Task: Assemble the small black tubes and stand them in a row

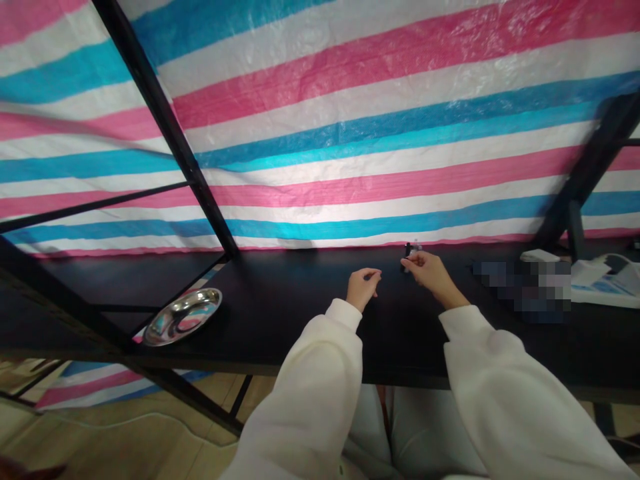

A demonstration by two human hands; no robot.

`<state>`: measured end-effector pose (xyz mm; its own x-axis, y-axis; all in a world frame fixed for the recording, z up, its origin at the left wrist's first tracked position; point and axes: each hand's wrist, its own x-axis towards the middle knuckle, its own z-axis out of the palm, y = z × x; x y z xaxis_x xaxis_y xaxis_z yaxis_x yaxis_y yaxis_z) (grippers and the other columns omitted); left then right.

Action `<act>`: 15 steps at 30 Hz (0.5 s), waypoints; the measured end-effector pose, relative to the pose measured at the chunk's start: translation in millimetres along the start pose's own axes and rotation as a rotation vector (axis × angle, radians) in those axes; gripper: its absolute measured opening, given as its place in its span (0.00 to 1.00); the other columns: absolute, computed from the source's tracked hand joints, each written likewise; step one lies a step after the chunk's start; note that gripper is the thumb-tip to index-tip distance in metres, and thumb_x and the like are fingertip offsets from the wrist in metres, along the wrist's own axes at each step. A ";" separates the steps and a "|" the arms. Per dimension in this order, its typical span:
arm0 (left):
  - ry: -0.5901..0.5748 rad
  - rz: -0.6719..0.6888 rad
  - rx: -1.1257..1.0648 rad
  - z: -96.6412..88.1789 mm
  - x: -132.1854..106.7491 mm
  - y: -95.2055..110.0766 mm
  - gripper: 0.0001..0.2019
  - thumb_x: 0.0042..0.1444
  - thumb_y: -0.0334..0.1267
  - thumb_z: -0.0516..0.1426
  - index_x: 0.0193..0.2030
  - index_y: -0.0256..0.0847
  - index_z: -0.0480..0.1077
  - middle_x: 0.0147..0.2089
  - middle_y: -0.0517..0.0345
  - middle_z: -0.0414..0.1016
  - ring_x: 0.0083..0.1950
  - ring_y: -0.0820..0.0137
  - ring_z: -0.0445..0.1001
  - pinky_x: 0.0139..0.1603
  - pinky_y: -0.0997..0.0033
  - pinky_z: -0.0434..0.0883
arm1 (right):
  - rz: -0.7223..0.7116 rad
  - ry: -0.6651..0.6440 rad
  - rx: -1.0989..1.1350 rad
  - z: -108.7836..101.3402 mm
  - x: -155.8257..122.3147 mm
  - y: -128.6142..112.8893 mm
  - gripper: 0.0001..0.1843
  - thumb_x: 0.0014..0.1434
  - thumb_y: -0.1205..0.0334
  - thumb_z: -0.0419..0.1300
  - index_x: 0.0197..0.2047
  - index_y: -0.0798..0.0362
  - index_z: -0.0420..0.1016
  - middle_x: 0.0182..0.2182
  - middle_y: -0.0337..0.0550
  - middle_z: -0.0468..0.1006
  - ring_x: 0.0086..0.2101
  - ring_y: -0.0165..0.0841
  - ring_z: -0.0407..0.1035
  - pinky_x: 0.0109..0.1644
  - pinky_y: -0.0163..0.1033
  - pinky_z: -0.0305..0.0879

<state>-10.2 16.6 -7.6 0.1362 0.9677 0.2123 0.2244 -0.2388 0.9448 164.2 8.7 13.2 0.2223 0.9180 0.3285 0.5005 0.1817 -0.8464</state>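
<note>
Over the black tabletop [300, 293], my right hand [427, 272] pinches a small black object with a clear or shiny part [407, 252] between thumb and fingertips. Its exact kind is too small to make out. Just to the left, my left hand [363, 289] hovers with thumb and fingers curled together in a pinch. Whatever may sit between those fingertips cannot be seen. The two hands are apart from each other.
A shiny oval metal dish [215, 297] lies at the left by a black frame post [165, 120]. On the right are a blurred dark item [525, 290] and a white device [607, 290]. A striped plastic sheet [350, 153] hangs behind the table.
</note>
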 end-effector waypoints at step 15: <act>0.033 -0.052 -0.007 -1.2 -1.1 3.2 0.09 0.50 0.33 0.53 0.35 0.32 0.73 0.28 0.56 0.73 0.14 0.84 0.60 0.13 0.83 0.59 | 0.101 0.020 -0.559 -2.9 8.4 32.8 0.13 0.51 0.55 0.56 0.33 0.55 0.75 0.31 0.46 0.78 0.33 0.36 0.71 0.34 0.35 0.61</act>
<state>-10.8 14.9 -4.5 0.0927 0.9809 0.1710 0.2238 -0.1879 0.9563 185.0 21.3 -10.6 0.3048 0.9133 0.2700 0.8417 -0.1257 -0.5252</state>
